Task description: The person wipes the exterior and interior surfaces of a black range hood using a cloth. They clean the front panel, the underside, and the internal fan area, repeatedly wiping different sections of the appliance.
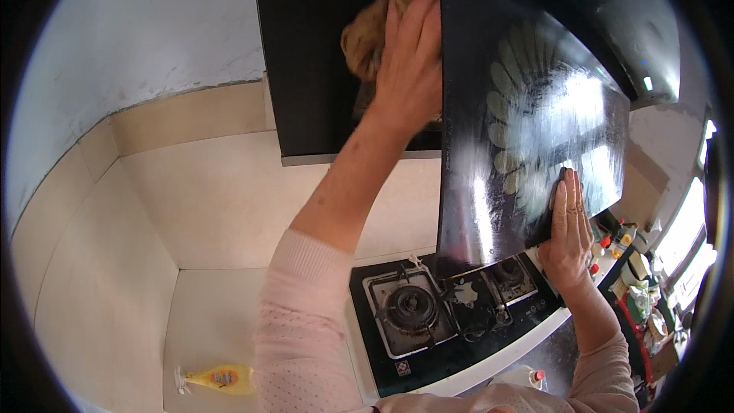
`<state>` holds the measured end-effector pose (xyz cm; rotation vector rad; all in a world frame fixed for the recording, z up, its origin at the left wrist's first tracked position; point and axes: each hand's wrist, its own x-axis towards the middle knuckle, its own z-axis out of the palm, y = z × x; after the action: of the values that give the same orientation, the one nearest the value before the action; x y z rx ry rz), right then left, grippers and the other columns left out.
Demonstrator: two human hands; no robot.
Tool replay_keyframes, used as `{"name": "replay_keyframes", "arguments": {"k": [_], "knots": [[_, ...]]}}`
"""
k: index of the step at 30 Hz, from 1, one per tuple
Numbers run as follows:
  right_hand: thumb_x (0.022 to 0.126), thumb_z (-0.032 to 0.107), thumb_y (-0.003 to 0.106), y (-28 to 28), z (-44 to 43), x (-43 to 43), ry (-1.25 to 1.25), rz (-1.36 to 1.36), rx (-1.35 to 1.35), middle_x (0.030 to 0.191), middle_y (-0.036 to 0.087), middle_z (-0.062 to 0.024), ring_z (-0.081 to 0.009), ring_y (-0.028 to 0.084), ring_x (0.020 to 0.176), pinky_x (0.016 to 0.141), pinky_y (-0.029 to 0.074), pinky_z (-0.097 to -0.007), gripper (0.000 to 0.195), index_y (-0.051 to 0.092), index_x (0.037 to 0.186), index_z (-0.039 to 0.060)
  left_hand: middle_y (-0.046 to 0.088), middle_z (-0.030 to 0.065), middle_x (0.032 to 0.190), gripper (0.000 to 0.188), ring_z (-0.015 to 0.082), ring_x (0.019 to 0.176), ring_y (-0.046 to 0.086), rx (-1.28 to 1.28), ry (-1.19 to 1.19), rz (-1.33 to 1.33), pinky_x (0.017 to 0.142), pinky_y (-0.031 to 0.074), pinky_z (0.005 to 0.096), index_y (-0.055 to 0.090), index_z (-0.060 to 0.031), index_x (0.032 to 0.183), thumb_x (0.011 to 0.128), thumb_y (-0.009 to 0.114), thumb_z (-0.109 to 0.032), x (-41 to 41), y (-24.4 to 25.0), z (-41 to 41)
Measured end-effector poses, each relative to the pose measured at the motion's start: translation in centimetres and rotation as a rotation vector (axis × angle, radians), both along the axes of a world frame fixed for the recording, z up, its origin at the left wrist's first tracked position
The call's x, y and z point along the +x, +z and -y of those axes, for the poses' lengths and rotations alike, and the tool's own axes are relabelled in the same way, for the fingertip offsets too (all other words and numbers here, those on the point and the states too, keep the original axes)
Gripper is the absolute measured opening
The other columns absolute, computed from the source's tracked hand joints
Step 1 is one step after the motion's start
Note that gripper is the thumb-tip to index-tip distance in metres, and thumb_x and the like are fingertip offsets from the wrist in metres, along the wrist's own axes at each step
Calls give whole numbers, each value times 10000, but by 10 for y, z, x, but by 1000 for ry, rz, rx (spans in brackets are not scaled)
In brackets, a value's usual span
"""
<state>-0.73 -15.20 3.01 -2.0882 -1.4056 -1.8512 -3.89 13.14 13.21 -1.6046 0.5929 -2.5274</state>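
Note:
A brown cloth (367,40) is bunched under the fingers of my left hand (410,63), which presses it on the dark surface (315,69) of a range hood, at the left edge of the hood's glossy black panel (476,126). That panel stands out over the stove and bears a pale petal pattern and streaky, bright reflections. My right hand (567,229) lies against the panel's lower right edge with its fingers extended upward along the face. Whether the right hand's thumb goes behind the panel is hidden.
Below the panel is a black two-burner gas stove (401,376). A yellow bottle (221,379) lies at the lower left. A container with a red cap (538,376) stands near my body. Bottles and bags (642,298) crowd the counter at right, by the window.

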Motion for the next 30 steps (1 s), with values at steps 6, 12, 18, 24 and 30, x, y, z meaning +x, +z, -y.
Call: {"name": "replay_keyframes", "arguments": {"k": [6, 12, 18, 24, 30], "knots": [[513, -166, 493, 0, -1, 0, 35, -27, 20, 1311, 389, -314, -418, 399, 1233, 1014, 335, -480, 797, 353, 1294, -89, 398, 81, 1297, 442, 264, 1170, 404, -114, 358, 245, 969, 364, 376, 541, -74, 1180, 742, 587, -112, 45, 30, -25], [538, -162, 461, -3, 5, 3, 15, -12, 24, 1303, 400, -313, -421, 410, 1223, 1012, 338, -476, 764, 366, 1291, -78, 408, 41, 1278, 446, 230, 1078, 438, -258, 424, 120, 876, 426, 297, 549, -61, 1169, 725, 591, -49, 68, 0, -32], [553, -170, 441, -3, -1, 7, 84, 1, 40, 1301, 402, -314, -422, 415, 1218, 1005, 345, -486, 747, 380, 1291, -73, 432, 121, 1217, 422, 278, 949, 436, -439, 339, -272, 870, 396, 326, 495, -20, 1209, 797, 582, -1, 74, -97, -54], [523, -196, 474, 0, -3, 4, 78, -14, 26, 1307, 397, -309, -413, 404, 1229, 1012, 338, -488, 800, 363, 1304, -69, 435, 162, 1201, 493, 306, 1009, 434, -583, 35, -404, 876, 358, 366, 454, -2, 1246, 775, 594, 27, 63, -125, -60], [546, -191, 437, -3, 1, 3, 28, 3, 14, 1296, 409, -310, -417, 413, 1220, 1002, 352, -485, 743, 376, 1279, -93, 447, 158, 1196, 472, 286, 1053, 441, -191, -48, -25, 874, 344, 387, 487, 1, 1209, 742, 556, 22, 35, -27, -4]]}}
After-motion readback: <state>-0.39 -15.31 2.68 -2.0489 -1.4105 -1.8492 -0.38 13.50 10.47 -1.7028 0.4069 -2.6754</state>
